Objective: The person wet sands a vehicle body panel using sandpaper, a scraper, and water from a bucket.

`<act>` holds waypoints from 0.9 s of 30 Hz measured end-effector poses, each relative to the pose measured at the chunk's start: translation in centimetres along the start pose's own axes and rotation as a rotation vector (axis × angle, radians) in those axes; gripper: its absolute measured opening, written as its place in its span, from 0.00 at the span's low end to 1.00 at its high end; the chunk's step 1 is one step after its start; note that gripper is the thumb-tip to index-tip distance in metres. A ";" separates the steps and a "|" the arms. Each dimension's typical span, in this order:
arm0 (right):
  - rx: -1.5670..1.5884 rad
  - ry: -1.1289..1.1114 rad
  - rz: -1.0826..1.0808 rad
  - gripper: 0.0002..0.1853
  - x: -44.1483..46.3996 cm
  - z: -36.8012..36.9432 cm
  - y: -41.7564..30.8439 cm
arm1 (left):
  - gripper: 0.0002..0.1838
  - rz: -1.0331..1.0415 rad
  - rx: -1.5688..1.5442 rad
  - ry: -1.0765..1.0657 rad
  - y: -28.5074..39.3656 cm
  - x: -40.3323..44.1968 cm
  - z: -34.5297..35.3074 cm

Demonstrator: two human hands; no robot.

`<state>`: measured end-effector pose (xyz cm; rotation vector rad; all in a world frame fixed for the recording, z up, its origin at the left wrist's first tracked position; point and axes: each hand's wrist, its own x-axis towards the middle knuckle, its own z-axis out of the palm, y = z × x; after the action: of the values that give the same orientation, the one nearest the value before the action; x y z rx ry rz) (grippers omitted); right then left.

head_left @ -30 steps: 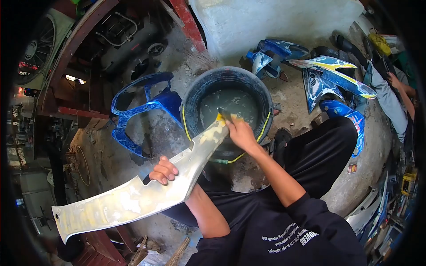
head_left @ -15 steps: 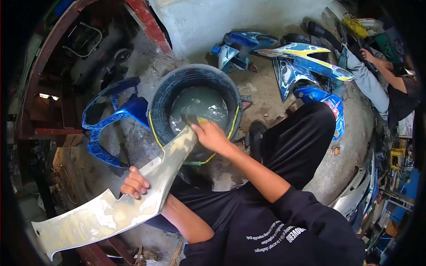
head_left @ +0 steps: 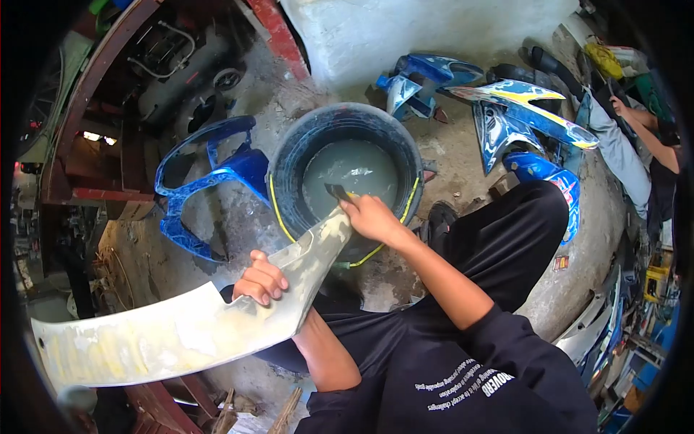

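Note:
A long curved panel (head_left: 188,333), patched in white, yellow and grey, slants from the lower left up to the bucket's near rim. My left hand (head_left: 262,278) grips it around its middle, fingers curled over the upper edge. At the narrow upper end is my right hand (head_left: 372,218), its fingers pressed around a small dark piece (head_left: 337,192) against the panel; some yellow shows beside it. Below that end stands a black bucket (head_left: 289,155) with a yellow handle, holding cloudy grey water (head_left: 350,170).
A blue frame-like panel (head_left: 246,173) lies left of the bucket. Blue, white and yellow fairings (head_left: 520,108) lie to the right. Another person (head_left: 622,152) sits at the far right. My bent knee (head_left: 538,210) is right of the bucket. A red frame (head_left: 278,36) stands behind.
Since the half-second-old frame, the view has shifted so the scene sits further right. The panel's wide end looks larger and more level. Both hands still hold on.

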<state>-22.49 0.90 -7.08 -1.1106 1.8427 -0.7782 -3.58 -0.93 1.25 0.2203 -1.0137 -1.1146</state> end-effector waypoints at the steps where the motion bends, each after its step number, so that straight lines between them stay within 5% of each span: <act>1: 0.079 0.101 -0.121 0.22 -0.9 0.8 0.0 | 0.16 0.001 0.008 0.005 0.1 0.0 -0.2; 4: 0.039 -0.034 0.122 0.24 1.2 -0.8 1.0 | 0.15 -0.028 0.024 -0.100 -0.3 -0.1 -0.2; 6: -0.078 0.096 0.217 0.26 4.2 0.2 3.0 | 0.15 -0.031 0.012 -0.163 -0.5 -0.2 0.0; 8: -0.075 0.006 0.161 0.25 4.2 -0.4 3.0 | 0.15 -0.032 0.029 -0.160 -0.3 -0.2 0.0; 10: -0.048 -0.052 0.116 0.25 1.0 -1.4 0.2 | 0.17 -0.015 -0.067 0.070 0.1 -0.1 0.0; 17: -0.068 -0.008 0.138 0.23 2.4 -0.6 3.0 | 0.15 -0.029 -0.021 -0.104 0.1 0.2 -0.3; 20: 0.009 -0.114 0.044 0.21 -1.0 -1.1 -0.9 | 0.16 -0.034 0.005 -0.093 0.8 0.0 -0.7; 22: 0.073 0.027 -0.118 0.20 -2.1 0.1 -0.4 | 0.16 -0.011 -0.040 0.065 0.6 0.0 -0.6; 27: 0.009 0.020 0.066 0.20 0.2 0.0 0.7 | 0.16 -0.007 -0.043 -0.033 0.8 0.1 -0.8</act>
<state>-22.83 0.97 -7.68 -1.0342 1.8811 -0.7605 -2.44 -0.95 1.33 0.1711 -1.0179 -1.1486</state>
